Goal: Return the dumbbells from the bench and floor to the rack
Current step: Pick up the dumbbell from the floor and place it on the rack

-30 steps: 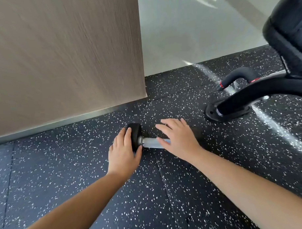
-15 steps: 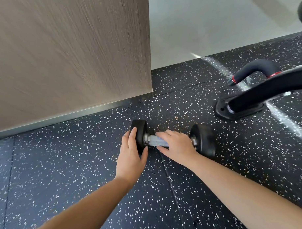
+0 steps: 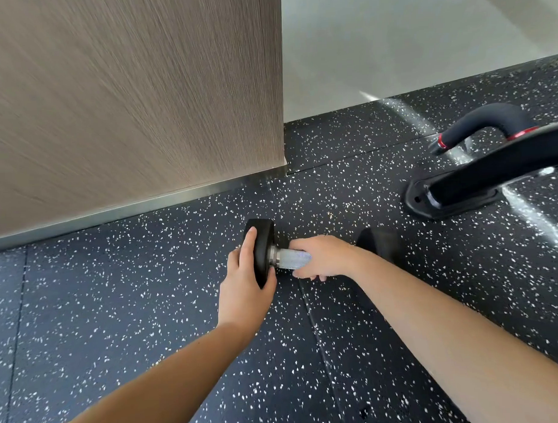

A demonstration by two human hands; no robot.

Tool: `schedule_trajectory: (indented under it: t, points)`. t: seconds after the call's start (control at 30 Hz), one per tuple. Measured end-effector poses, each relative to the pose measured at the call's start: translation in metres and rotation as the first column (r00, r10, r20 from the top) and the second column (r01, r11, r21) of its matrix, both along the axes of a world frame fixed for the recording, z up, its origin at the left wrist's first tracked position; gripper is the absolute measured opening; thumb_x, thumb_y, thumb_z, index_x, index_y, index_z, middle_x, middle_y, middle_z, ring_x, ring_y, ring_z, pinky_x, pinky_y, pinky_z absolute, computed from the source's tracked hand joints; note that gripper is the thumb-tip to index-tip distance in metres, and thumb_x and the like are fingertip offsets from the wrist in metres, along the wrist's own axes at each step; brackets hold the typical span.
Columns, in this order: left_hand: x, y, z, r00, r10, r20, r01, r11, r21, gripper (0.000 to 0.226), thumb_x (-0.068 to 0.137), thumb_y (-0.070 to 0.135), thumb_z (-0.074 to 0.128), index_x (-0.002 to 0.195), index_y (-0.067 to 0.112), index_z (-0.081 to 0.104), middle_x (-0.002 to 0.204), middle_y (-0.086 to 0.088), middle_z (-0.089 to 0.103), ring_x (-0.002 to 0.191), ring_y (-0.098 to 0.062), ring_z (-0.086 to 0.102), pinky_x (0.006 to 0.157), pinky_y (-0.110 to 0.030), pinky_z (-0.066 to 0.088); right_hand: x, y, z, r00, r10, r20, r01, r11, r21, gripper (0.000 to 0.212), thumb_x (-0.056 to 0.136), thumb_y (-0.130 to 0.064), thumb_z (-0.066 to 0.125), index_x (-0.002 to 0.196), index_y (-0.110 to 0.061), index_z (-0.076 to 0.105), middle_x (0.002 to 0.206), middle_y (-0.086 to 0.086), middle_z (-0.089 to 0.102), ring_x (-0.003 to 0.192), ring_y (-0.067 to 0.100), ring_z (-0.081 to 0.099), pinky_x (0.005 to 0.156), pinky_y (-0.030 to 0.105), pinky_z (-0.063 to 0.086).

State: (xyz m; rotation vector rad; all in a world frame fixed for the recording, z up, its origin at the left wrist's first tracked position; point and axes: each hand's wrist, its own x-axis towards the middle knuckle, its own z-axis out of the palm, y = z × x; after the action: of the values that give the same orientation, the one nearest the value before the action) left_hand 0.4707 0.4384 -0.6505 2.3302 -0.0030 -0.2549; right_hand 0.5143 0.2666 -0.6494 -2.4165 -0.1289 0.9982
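A black dumbbell with a knurled metal handle lies on the speckled rubber floor, a little in front of the wall. My right hand is wrapped around the handle, fingers curled under it. My left hand cups the dumbbell's left black head from the outside, index finger laid over its top. The right head shows only partly, behind my right wrist. No rack is in view.
A brown panelled wall with a metal skirting runs across the left and back. A black bench foot and a curved padded handle stand at the right. A paler floor lies beyond the rubber mat.
My right hand went from lying flat over the handle to closing around it. My left hand slid further round the left head. The view has shifted so the bench sits further right.
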Motion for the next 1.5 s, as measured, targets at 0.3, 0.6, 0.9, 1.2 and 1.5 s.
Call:
schedule_trajectory:
  t: [0.3,0.6,0.9,1.2,1.5]
  points:
    - [-0.006,0.014,0.039,0.986,-0.161,-0.051,0.161,0.987,0.004,0.068,0.079,0.017,0.062,0.132,0.046,0.030,0.112,0.007,0.053,0.074,-0.007,0.053,0.065,-0.012,0.036,-0.053,0.021,0.026,0.936,-0.298,-0.188,0.323,0.939,0.117,0.017,0.079,-0.016,0.057,0.096,-0.015,0.052,0.070,-0.001,0.054,0.046,0.015,0.050,0.052,0.029,0.047]
    - [-0.051,0.041,0.170,0.986,-0.154,-0.061,0.148,0.984,-0.098,0.070,0.073,0.010,0.069,0.126,0.046,0.041,0.107,0.012,0.057,0.088,-0.008,0.055,0.077,-0.023,0.046,-0.119,0.056,0.156,0.881,-0.382,-0.278,0.427,0.896,0.120,0.021,0.084,-0.019,0.059,0.102,-0.014,0.051,0.070,-0.003,0.054,0.045,0.010,0.050,0.034,0.013,0.037]
    - [-0.068,0.060,0.343,0.997,-0.066,-0.049,0.063,0.996,-0.071,0.072,0.069,0.007,0.070,0.125,0.043,0.044,0.104,0.012,0.059,0.085,-0.006,0.055,0.074,-0.014,0.042,-0.124,0.072,0.334,0.930,-0.268,-0.253,0.303,0.947,0.109,0.023,0.085,-0.022,0.056,0.104,-0.013,0.047,0.093,0.010,0.061,0.064,0.021,0.057,0.056,0.032,0.048]
    - [-0.097,0.041,0.499,0.999,0.017,0.029,-0.013,0.992,-0.122,0.067,0.070,0.015,0.072,0.125,0.042,0.046,0.092,0.016,0.054,0.079,-0.005,0.051,0.074,-0.029,0.047,-0.151,0.064,0.498,0.936,-0.246,-0.252,0.265,0.963,0.047,0.038,0.087,-0.025,0.053,0.121,-0.012,0.041,0.099,0.011,0.062,0.078,0.029,0.063,0.076,0.042,0.054]
    - [-0.141,0.010,0.632,0.994,0.066,0.085,-0.046,0.973,-0.225,0.060,0.067,0.027,0.076,0.120,0.041,0.050,0.106,0.010,0.064,0.089,-0.001,0.056,0.082,-0.021,0.046,-0.205,0.036,0.638,0.913,-0.342,-0.221,0.362,0.930,0.058,0.032,0.087,-0.025,0.055,0.114,-0.016,0.044,0.086,0.005,0.061,0.058,0.015,0.057,0.052,0.021,0.049]
